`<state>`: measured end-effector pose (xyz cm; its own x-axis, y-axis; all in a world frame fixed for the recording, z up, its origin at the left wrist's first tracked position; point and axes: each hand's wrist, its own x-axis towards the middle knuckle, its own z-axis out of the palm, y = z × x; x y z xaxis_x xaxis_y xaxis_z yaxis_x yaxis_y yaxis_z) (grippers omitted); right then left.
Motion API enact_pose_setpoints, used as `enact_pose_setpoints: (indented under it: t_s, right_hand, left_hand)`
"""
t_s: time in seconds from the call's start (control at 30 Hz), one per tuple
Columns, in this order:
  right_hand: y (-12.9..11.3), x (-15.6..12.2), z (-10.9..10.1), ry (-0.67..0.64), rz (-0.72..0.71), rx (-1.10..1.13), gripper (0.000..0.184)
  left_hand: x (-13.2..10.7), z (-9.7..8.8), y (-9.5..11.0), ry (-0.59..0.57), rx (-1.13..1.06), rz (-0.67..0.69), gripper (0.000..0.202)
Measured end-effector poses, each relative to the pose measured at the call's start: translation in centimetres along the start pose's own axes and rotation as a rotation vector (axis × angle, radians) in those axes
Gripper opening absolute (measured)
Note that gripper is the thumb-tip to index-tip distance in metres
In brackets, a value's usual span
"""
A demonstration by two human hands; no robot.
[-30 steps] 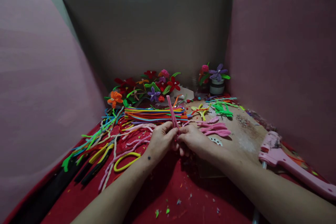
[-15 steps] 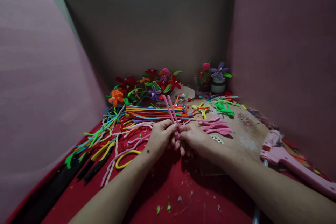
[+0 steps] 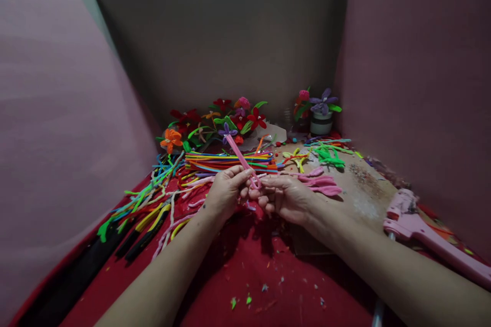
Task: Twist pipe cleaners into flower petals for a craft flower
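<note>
A pink pipe cleaner is bent double, its two legs lying together and slanting up to the left. Near the bend, my left hand pinches it between thumb and fingers. My right hand is closed at the small loop of the bend, fingertips touching it. Just beyond the hands lies a bundle of coloured pipe cleaners. To the right of my right hand are several pink looped pieces of the same fuzzy material.
Pliers with yellow and black handles lie left, among loose pipe cleaners. A pink glue gun rests at right near a brown board. Fuzzy flowers and a small pot stand at the back. Scraps dot the red cloth.
The pipe cleaner's two legs, apart before, now lie together and lean further left. My right hand has turned and shifted slightly, showing the loop at the bend.
</note>
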<state>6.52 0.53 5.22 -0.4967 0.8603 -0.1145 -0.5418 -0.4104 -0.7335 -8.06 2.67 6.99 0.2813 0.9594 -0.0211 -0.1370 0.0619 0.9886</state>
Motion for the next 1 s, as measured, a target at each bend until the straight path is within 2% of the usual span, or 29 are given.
enact_pose_setpoints:
  t_s: [0.13,0.43,0.67,0.77,0.93,1.0]
  right_hand:
    - [0.4,0.3,-0.4,-0.027,-0.004,0.136,0.009]
    - [0.8,1.1,-1.1,-0.04,-0.054,0.14,0.006]
    - [0.6,0.7,-0.8,0.03,-0.08,0.124,0.016]
    - [0.4,0.5,-0.6,0.023,-0.102,0.08,0.017]
    - [-0.2,0.2,-0.1,0.086,-0.112,-0.04,0.016]
    - [-0.3,0.0,-0.1,0.057,-0.127,-0.097,0.018]
  left_hand:
    - [-0.1,0.0,0.1,-0.025,-0.039,0.001,0.021]
    - [-0.7,0.8,0.4,-0.028,-0.101,0.041,0.015]
    - [-0.8,0.7,0.6,-0.059,-0.135,0.089,0.013]
    - [-0.9,0.8,0.6,-0.066,-0.093,0.131,0.015]
    - [-0.9,0.8,0.6,-0.063,-0.084,0.173,0.014]
    - [-0.8,0.6,0.6,-0.042,-0.073,0.159,0.014]
